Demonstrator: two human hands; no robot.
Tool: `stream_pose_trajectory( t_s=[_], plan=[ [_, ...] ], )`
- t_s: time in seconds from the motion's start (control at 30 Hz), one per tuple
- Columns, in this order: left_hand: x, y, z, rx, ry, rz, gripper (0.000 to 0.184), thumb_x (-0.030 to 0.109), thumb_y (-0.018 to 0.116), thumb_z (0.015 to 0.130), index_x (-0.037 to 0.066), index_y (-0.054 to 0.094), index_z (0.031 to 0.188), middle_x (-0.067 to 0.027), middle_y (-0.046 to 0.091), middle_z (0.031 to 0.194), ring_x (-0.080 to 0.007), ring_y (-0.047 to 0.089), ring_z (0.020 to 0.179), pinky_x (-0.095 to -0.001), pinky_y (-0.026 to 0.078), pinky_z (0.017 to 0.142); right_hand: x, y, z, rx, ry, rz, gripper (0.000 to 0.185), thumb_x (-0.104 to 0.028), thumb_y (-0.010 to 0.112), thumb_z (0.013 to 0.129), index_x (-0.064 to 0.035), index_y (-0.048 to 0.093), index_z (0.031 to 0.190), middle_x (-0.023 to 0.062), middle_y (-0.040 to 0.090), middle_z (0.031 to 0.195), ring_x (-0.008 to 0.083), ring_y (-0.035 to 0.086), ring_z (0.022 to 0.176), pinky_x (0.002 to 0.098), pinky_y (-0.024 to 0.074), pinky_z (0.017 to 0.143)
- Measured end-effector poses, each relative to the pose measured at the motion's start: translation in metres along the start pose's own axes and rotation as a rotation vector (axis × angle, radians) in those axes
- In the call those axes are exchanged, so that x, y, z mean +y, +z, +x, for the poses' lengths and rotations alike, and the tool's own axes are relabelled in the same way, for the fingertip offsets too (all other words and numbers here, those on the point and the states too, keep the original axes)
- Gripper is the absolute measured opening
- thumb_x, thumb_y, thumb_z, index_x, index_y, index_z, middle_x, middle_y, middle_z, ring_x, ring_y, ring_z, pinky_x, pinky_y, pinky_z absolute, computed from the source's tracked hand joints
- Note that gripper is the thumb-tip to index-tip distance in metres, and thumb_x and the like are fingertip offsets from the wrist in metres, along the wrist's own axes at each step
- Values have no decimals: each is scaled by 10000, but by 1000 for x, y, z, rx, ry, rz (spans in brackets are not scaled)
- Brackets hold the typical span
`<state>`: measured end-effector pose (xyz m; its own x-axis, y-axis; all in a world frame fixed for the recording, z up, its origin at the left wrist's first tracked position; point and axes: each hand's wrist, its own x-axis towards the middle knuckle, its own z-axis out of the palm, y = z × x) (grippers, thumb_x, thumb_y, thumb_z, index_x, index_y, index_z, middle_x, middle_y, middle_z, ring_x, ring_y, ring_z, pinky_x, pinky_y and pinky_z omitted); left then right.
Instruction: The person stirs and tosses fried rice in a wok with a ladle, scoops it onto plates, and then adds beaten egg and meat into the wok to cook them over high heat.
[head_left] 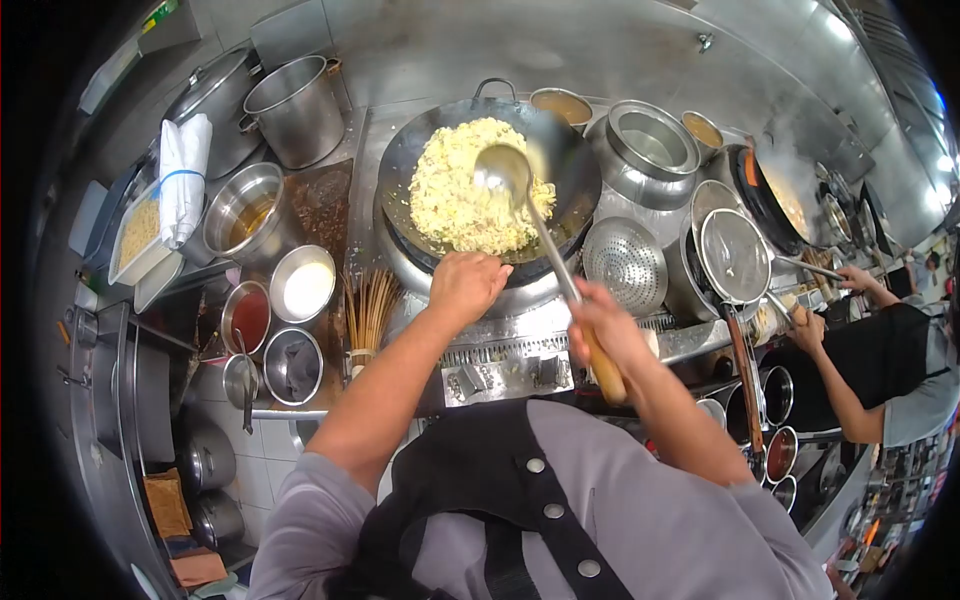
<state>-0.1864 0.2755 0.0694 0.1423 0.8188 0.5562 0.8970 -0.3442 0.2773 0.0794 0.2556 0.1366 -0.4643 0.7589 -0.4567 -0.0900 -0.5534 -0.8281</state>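
Observation:
A large dark wok holds a heap of yellow fried rice. My left hand is closed at the wok's near edge; the grip under its fingers is hidden. My right hand is wrapped round the wooden handle of a metal ladle. The ladle's bowl lies over the right part of the rice, slightly blurred. Just right of the wok sits a perforated strainer.
On the left stand a tall pot, bowls of red sauce and white contents, and bamboo sticks. Mesh strainers lie to the right. A co-worker's hands are beside another steaming wok at far right.

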Motion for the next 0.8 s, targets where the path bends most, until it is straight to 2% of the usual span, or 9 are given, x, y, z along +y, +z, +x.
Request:
stream_pose_trajectory(
  t_s=[0.17, 0.27, 0.4, 0.5, 0.57, 0.6, 0.7, 0.77, 0.8],
  plan=[
    [-9, -13, 14, -243, -86, -82, 405, 401, 597, 961, 85, 669, 716, -114, 673, 745, -346, 671, 723, -486, 524, 665, 9, 5, -6, -42, 152, -61, 525, -181, 609, 1000, -180, 432, 1494, 37, 560, 701, 135, 532, 521, 287, 442, 471],
    [-7, -14, 14, -313, -131, -84, 473, 453, 556, 976, 82, 677, 709, -120, 670, 742, -353, 671, 721, -494, 532, 668, 2, 11, 27, 142, -130, -823, 588, -150, 629, 976, -180, 427, 1527, 82, 592, 712, 161, 567, 572, 336, 497, 537],
    [39, -53, -3, -357, -125, -73, 520, 467, 499, 1004, 80, 683, 708, -120, 660, 721, -354, 665, 710, -502, 529, 661, -56, 2, -97, 57, 52, -1159, 627, -151, 641, 959, -205, 422, 1544, 103, 641, 776, 184, 597, 600, 342, 517, 602],
    [38, -55, 4, -299, -34, -110, 497, 437, 529, 994, 79, 667, 678, -133, 649, 695, -366, 650, 672, -502, 519, 630, -66, -17, -140, 5, 265, -1037, 644, -170, 644, 957, -222, 416, 1557, 125, 653, 800, 205, 624, 644, 351, 528, 649],
    [34, -36, -5, -243, 24, -150, 484, 419, 566, 980, 76, 649, 648, -146, 640, 677, -380, 636, 642, -504, 510, 607, -43, -26, -124, 10, 51, -1140, 651, -189, 645, 955, -232, 416, 1563, 128, 666, 827, 198, 645, 709, 354, 536, 707],
    [32, -17, -8, -200, -39, -57, 497, 426, 536, 988, 72, 662, 661, -146, 651, 686, -373, 645, 643, -501, 516, 608, -41, -16, -103, 84, 149, -1111, 639, -192, 643, 952, -225, 430, 1553, 173, 692, 886, 263, 677, 766, 393, 543, 765],
    [43, 8, -54, -205, -96, 42, 535, 475, 528, 978, 79, 677, 651, -148, 676, 693, -362, 664, 638, -516, 522, 586, 23, -52, -15, 153, -416, -1239, 646, -194, 647, 945, -205, 422, 1551, 302, 682, 1044, 435, 676, 923, 447, 529, 856],
    [67, -31, -88, -568, -131, 29, 530, 505, 520, 970, 93, 721, 706, -150, 689, 705, -357, 680, 650, -517, 533, 600, 15, -31, -31, 126, -351, -1332, 648, -202, 641, 951, -196, 412, 1557, 294, 688, 1040, 460, 667, 923, 459, 527, 850],
    [68, -54, -74, -461, -84, 39, 529, 501, 517, 973, 97, 717, 697, -146, 684, 694, -354, 679, 646, -516, 530, 597, 6, -38, -78, 37, -545, -1209, 653, -161, 646, 947, -197, 421, 1559, 198, 705, 888, 367, 683, 738, 433, 550, 727]
  ],
)
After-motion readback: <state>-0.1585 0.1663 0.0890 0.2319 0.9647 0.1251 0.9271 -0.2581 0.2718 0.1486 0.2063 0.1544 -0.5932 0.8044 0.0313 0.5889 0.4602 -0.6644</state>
